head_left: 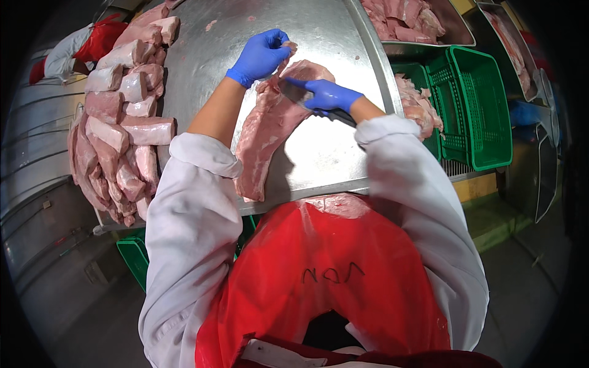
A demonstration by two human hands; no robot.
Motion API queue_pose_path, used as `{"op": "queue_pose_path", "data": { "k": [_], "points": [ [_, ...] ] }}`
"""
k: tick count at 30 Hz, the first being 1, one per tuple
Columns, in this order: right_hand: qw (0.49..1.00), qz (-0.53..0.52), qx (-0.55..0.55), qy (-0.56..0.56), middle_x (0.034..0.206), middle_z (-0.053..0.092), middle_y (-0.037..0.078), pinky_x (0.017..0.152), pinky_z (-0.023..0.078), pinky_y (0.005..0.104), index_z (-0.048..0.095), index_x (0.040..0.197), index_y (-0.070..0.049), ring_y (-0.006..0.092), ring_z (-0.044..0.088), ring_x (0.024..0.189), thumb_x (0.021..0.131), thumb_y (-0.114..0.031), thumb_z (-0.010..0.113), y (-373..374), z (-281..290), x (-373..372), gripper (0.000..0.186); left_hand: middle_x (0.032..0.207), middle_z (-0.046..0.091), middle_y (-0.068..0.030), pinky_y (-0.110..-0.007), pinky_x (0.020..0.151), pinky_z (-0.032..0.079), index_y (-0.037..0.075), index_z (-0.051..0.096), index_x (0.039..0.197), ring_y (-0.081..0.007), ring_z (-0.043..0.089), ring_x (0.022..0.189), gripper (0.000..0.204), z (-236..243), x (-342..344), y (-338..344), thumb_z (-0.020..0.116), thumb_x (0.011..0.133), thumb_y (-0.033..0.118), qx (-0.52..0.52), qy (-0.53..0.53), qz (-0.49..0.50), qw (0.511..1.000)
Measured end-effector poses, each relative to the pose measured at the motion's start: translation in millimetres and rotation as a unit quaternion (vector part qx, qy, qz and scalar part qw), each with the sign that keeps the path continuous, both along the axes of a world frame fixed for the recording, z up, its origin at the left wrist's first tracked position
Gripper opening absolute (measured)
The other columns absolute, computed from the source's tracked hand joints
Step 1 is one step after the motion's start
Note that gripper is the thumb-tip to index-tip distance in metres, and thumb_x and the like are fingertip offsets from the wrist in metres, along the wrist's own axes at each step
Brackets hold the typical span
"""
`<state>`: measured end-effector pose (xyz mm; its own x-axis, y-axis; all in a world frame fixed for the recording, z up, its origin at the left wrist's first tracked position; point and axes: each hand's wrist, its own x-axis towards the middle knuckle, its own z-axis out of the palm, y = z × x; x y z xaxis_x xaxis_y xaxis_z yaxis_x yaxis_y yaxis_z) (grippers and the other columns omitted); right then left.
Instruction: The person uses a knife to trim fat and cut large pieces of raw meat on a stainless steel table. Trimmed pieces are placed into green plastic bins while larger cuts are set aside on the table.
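A long slab of raw pale-pink meat (265, 136) lies on the steel table, its near end by the table's front edge. My left hand (261, 58), in a blue glove, pinches a thin strip of the meat at the far end and holds it raised. In the same kind of glove, my right hand (331, 96) grips a knife (296, 92). Its dark handle shows below the fingers, and my index finger stretches along the blade. The blade rests against the slab near the raised strip; its tip is hard to make out.
Cut meat pieces (116, 132) are heaped along the left of the steel table (199, 67). To the right stand a metal tray of meat (402, 21), green crates (478, 110) and pale trimmings (417, 107). Another person's sleeve (70, 54) shows at far left.
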<state>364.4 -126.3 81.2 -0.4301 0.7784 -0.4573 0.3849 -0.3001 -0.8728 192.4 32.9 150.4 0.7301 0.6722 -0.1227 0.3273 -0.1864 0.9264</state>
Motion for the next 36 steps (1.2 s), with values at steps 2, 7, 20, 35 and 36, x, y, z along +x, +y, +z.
{"op": "queue_pose_path", "data": {
  "k": [2,7,20,35,36],
  "points": [
    [1.000,-0.011,0.010,0.014,0.067,0.058,0.005,0.048,0.051,0.0282,0.017,0.156,-0.035,0.0125,0.055,0.051,0.091,-0.008,0.049,-1.6,-9.8,-5.9,0.078,0.084,0.068,-0.0052,-0.025,0.070,0.049,0.001,0.065,0.095,-0.0092,0.061,0.078,0.016,5.5,-20.9,19.3,0.068,0.087,0.014,0.136,-0.014,0.061,0.989],
    [0.995,0.067,-0.077,0.012,0.074,0.062,0.002,0.060,0.050,0.0283,0.030,0.154,-0.033,0.0094,0.055,0.061,0.092,-0.011,0.049,-125.7,55.6,47.5,0.068,0.092,0.070,-0.0114,-0.033,0.076,0.051,-0.004,0.067,0.098,-0.0162,0.064,0.082,0.030,-72.5,-252.0,102.7,0.075,0.081,0.018,0.077,0.203,0.210,0.953],
    [0.948,-0.295,0.032,0.115,0.080,0.061,0.007,0.053,0.051,0.0293,0.020,0.157,-0.029,0.0137,0.057,0.058,0.087,-0.007,0.057,10.1,-29.0,-73.3,0.082,0.109,0.067,-0.0244,-0.047,0.089,0.050,0.004,0.058,0.119,-0.0429,0.064,0.103,0.054,-62.5,-115.0,13.5,0.064,0.077,0.038,0.156,0.470,-0.164,0.853],
    [0.999,-0.043,-0.018,-0.008,0.069,0.057,0.007,0.050,0.050,0.0311,0.018,0.157,-0.030,0.0142,0.057,0.052,0.094,-0.012,0.044,28.9,1.3,-101.4,0.070,0.095,0.071,-0.0175,-0.045,0.076,0.052,0.007,0.058,0.111,-0.0386,0.067,0.087,0.030,5.8,-88.7,-15.5,0.056,0.083,0.018,0.289,0.403,-0.136,0.858],
    [0.999,-0.043,0.002,0.001,0.068,0.057,0.007,0.051,0.050,0.0312,0.018,0.157,-0.032,0.0146,0.057,0.052,0.095,-0.012,0.043,24.2,0.0,-96.3,0.070,0.096,0.071,-0.0176,-0.046,0.077,0.052,0.007,0.058,0.111,-0.0386,0.067,0.088,0.030,7.9,-87.6,-11.9,0.056,0.083,0.018,0.289,0.413,-0.137,0.853]
  ]
}}
